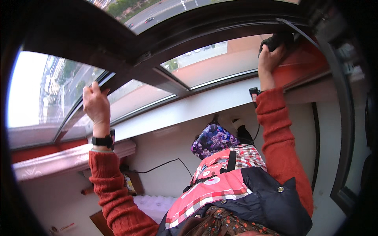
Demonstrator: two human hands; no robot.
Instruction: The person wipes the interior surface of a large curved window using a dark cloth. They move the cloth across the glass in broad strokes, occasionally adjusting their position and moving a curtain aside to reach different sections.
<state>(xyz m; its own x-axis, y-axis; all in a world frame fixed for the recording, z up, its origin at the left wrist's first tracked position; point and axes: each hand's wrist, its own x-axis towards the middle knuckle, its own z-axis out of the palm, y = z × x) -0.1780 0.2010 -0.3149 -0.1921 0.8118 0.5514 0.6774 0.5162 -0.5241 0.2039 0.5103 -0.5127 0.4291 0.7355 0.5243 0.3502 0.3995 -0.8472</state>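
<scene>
My right hand (270,59) is raised at the upper right and holds a dark, bunched cloth (273,42). The cloth lies against the dark window frame (236,29) near its corner, beside a glass pane. At the left, my left hand (97,104) is up with its fingers curled at the edge of a dark mullion (113,79), apparently gripping it. A black band with a small device circles each wrist. Through the panes (212,62) a road and a reddish surface show far below.
At the right an open window sash (344,112) swings inward, with a metal stay (298,31) at its top. A white sill (177,104) runs below the panes. Black cables (156,168) hang near my apron (206,188). A folded pink fabric (59,159) lies at the left.
</scene>
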